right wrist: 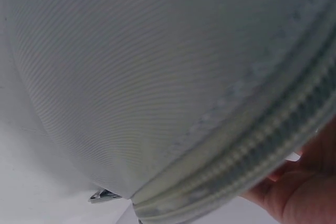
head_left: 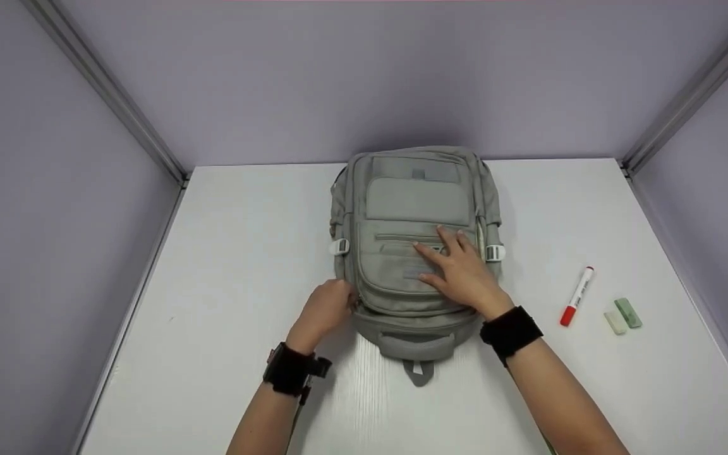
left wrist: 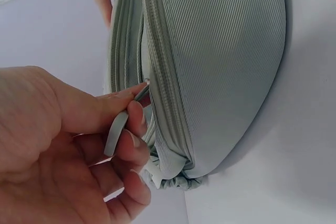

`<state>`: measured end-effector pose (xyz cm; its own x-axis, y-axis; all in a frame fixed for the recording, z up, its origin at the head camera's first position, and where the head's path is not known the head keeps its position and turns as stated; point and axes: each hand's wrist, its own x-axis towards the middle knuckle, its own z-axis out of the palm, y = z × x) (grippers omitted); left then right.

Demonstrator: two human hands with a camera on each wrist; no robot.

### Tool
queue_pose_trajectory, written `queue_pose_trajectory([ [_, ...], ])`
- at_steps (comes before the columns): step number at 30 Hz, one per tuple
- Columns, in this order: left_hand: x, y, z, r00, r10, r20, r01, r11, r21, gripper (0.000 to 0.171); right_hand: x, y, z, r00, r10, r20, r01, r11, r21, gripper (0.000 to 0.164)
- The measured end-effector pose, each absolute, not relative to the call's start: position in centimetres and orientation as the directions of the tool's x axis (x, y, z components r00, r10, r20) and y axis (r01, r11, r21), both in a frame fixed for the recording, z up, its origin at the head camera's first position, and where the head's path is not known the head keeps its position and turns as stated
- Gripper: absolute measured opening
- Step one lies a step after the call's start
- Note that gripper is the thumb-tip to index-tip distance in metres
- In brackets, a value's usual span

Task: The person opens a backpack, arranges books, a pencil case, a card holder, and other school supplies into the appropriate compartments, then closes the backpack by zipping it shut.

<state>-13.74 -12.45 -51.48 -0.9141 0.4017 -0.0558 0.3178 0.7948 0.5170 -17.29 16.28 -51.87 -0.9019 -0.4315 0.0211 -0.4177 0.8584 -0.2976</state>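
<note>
A grey-green backpack (head_left: 418,199) lies on the white table, its top handle (head_left: 418,346) toward me. At its near left side, my left hand (head_left: 328,308) pinches a zipper pull (left wrist: 116,132) between thumb and forefinger. The zipper (left wrist: 165,72) runs along the bag's edge in the left wrist view. My right hand (head_left: 465,275) rests on the front panel with fingers spread, beside the small front pocket zipper (head_left: 408,238). In the right wrist view the bag's fabric fills most of the picture, and part of the right hand (right wrist: 302,195) shows at the lower right.
On the table to the right lie a red-and-white marker (head_left: 577,296), a green eraser-like block (head_left: 628,313) and a smaller pale block (head_left: 615,322). White side buckles (head_left: 495,253) sit on the bag. Grey panels (head_left: 275,82) wall in the back and both sides.
</note>
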Motion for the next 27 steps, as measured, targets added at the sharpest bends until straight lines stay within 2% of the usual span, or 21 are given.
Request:
queue_pose_trajectory([
  [12,-12.7,-10.7,-51.3,-0.854,0.516,-0.072,0.394,0.729,0.56,0.047,-17.5,16.3,-51.7,-0.906,-0.423,-0.004,-0.406,0.872,-0.274,0.062],
  [17,-12.2,-9.8,-51.5,-0.853,0.517,-0.073,0.403,0.741,0.537,0.046,-17.8,16.0,-51.8,-0.91,-0.415,-0.01,-0.4,0.883,-0.246,0.061],
  [27,-11.5,-7.3,-51.0,-0.827,0.556,-0.086,0.472,0.768,0.432,0.03,-18.2,15.6,-51.5,-0.924,-0.379,-0.046,-0.358,0.903,-0.239,0.062],
])
